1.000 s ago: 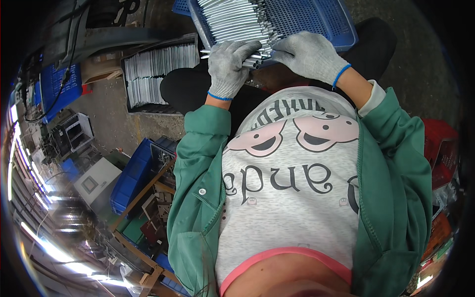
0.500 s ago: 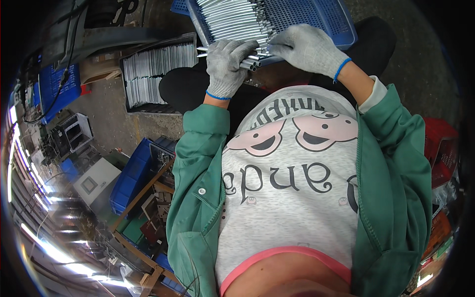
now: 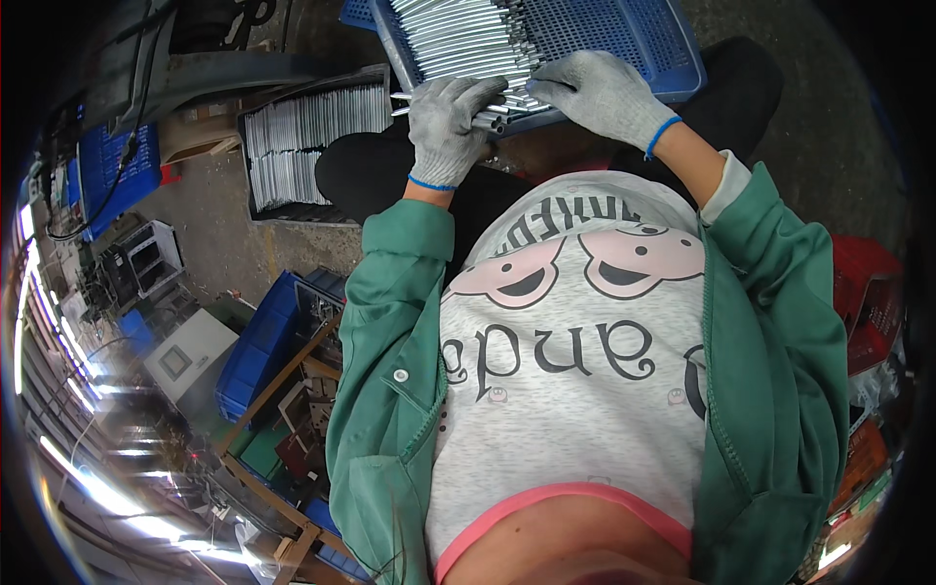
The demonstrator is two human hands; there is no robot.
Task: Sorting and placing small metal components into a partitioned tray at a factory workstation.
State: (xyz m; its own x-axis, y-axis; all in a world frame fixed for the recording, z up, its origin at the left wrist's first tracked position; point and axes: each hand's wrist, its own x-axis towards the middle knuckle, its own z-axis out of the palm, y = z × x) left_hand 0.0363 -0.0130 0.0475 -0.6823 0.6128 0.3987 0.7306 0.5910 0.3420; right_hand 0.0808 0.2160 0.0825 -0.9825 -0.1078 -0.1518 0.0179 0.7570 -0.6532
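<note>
I see my left hand (image 3: 450,125) closed on a small bundle of metal tubes (image 3: 492,115) at the near edge of the blue tray (image 3: 624,39), my right hand (image 3: 600,96) resting flat on them, so next I judge they need squaring up.

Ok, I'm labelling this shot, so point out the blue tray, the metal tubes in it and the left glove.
blue tray (image 3: 673,54): head view, bare perforated floor at its right side.
metal tubes (image 3: 458,39): head view, middle of the stacked bundle.
left glove (image 3: 447,127): head view, back of the hand.
</note>
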